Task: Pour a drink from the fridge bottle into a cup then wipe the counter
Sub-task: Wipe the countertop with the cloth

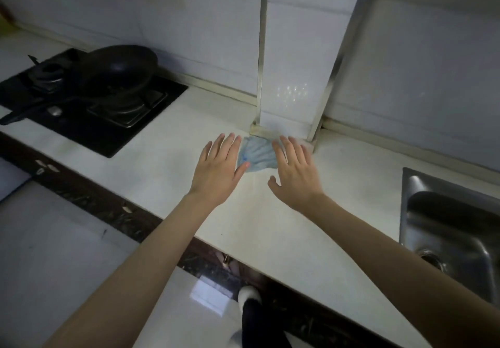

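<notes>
Blue cloth [257,155], flat hands [216,170] [295,176] flanking — white counter [270,228]

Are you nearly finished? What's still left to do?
Pouring can't be checked: no bottle or cup is in view. Right now the left hand and right hand reach out open on either side of the blue cloth lying on the counter by the tiled pillar; neither grips it. Left to do: picking up the cloth and wiping the counter, which looks not yet started.

Cloth [255,155] mid-frame on counter [167,169] between both hands, stove [89,99] with pan [119,67] upper left, sink [449,228] right edge.
</notes>
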`<action>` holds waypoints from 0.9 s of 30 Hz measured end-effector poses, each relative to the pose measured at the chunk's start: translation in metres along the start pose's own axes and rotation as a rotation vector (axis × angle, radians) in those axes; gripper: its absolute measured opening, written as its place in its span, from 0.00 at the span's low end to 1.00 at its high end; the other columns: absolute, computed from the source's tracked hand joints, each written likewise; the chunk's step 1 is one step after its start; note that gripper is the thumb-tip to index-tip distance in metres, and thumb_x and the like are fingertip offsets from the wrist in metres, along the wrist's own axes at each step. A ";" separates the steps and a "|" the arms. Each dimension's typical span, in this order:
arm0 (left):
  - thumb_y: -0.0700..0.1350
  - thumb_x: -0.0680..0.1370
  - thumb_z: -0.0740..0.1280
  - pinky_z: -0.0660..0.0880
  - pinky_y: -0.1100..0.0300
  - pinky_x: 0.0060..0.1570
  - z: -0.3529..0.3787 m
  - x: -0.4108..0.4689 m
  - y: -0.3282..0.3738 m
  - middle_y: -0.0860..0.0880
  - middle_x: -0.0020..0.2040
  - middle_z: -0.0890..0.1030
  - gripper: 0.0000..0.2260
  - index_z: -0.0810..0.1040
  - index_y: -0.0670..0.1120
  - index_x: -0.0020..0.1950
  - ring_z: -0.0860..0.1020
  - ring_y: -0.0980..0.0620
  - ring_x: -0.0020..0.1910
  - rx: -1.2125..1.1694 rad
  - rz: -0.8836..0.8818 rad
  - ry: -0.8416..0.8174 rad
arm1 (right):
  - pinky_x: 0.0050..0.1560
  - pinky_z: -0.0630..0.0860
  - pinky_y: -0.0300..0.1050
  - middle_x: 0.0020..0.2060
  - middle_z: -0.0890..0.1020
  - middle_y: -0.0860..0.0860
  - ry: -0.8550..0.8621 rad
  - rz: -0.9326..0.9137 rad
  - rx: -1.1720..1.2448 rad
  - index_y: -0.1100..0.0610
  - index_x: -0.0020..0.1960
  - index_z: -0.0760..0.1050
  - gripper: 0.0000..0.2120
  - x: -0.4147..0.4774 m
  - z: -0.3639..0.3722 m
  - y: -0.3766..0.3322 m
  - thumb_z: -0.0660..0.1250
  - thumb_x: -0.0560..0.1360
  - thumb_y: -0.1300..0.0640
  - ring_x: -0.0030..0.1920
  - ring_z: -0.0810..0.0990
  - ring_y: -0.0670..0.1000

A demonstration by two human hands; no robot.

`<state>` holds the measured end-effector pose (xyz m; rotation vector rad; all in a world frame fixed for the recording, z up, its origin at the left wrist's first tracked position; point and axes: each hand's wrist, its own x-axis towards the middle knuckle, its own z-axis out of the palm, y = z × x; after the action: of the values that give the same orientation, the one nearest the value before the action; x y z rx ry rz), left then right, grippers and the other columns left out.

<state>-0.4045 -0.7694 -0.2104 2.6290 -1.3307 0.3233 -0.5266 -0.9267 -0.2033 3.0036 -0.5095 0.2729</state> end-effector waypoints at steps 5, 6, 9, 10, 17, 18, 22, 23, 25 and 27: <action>0.59 0.80 0.46 0.63 0.44 0.71 0.042 0.041 -0.009 0.42 0.74 0.69 0.32 0.65 0.40 0.76 0.66 0.40 0.74 -0.004 -0.010 -0.109 | 0.73 0.55 0.57 0.73 0.63 0.60 -0.042 -0.032 0.000 0.61 0.74 0.59 0.37 0.049 0.043 0.022 0.66 0.70 0.49 0.74 0.59 0.61; 0.59 0.80 0.46 0.64 0.44 0.71 0.052 0.047 -0.010 0.42 0.74 0.69 0.32 0.65 0.40 0.75 0.67 0.40 0.73 -0.002 -0.003 -0.109 | 0.74 0.55 0.58 0.73 0.63 0.60 -0.047 -0.029 0.004 0.61 0.74 0.59 0.36 0.057 0.052 0.026 0.65 0.71 0.49 0.74 0.59 0.61; 0.59 0.79 0.44 0.63 0.46 0.70 0.081 0.062 -0.008 0.43 0.74 0.69 0.32 0.65 0.41 0.76 0.66 0.41 0.73 -0.008 0.010 -0.170 | 0.73 0.56 0.58 0.73 0.62 0.60 -0.087 -0.019 0.044 0.62 0.74 0.58 0.34 0.074 0.080 0.029 0.64 0.73 0.50 0.74 0.58 0.61; 0.59 0.79 0.44 0.63 0.46 0.70 0.090 0.066 -0.007 0.43 0.74 0.69 0.32 0.65 0.42 0.76 0.66 0.41 0.73 -0.012 0.007 -0.184 | 0.74 0.55 0.57 0.73 0.62 0.60 -0.104 -0.015 0.060 0.62 0.75 0.57 0.34 0.077 0.089 0.029 0.63 0.73 0.50 0.74 0.57 0.60; 0.54 0.83 0.54 0.63 0.48 0.73 0.150 0.084 0.007 0.45 0.76 0.67 0.26 0.60 0.43 0.78 0.64 0.45 0.75 -0.066 -0.003 -0.254 | 0.75 0.52 0.55 0.76 0.57 0.58 -0.221 0.013 0.121 0.59 0.77 0.53 0.30 0.087 0.147 0.019 0.55 0.78 0.48 0.76 0.53 0.57; 0.54 0.82 0.53 0.62 0.49 0.73 0.154 0.086 0.006 0.45 0.76 0.67 0.26 0.60 0.43 0.78 0.64 0.46 0.75 -0.076 -0.002 -0.262 | 0.76 0.52 0.55 0.76 0.57 0.58 -0.227 0.016 0.131 0.59 0.77 0.53 0.29 0.089 0.152 0.018 0.53 0.79 0.49 0.76 0.53 0.57; 0.56 0.83 0.53 0.62 0.50 0.73 0.167 0.100 0.004 0.44 0.76 0.66 0.27 0.61 0.43 0.78 0.64 0.45 0.75 -0.095 -0.011 -0.277 | 0.75 0.53 0.54 0.75 0.58 0.58 -0.215 0.036 0.151 0.59 0.76 0.54 0.26 0.099 0.165 0.026 0.52 0.80 0.54 0.76 0.54 0.58; 0.55 0.83 0.54 0.62 0.51 0.73 0.171 0.102 0.002 0.44 0.76 0.66 0.26 0.61 0.42 0.78 0.64 0.45 0.75 -0.096 -0.013 -0.275 | 0.75 0.54 0.54 0.75 0.59 0.58 -0.209 0.046 0.155 0.59 0.76 0.55 0.26 0.101 0.168 0.028 0.53 0.80 0.54 0.75 0.55 0.58; 0.54 0.84 0.54 0.63 0.51 0.72 0.178 0.106 0.000 0.43 0.76 0.67 0.24 0.62 0.43 0.77 0.65 0.44 0.75 -0.106 -0.005 -0.261 | 0.74 0.56 0.54 0.74 0.61 0.58 -0.203 0.063 0.153 0.58 0.75 0.57 0.24 0.106 0.177 0.029 0.53 0.80 0.54 0.75 0.57 0.58; 0.50 0.84 0.54 0.68 0.51 0.70 0.188 0.114 -0.003 0.44 0.73 0.70 0.22 0.66 0.43 0.75 0.70 0.45 0.71 -0.168 0.000 -0.227 | 0.74 0.56 0.54 0.73 0.62 0.57 -0.205 0.075 0.178 0.57 0.74 0.58 0.23 0.113 0.185 0.028 0.52 0.81 0.53 0.75 0.57 0.58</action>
<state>-0.3154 -0.9029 -0.3602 2.5831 -1.3564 -0.0877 -0.4010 -1.0096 -0.3622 3.2092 -0.6485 0.0145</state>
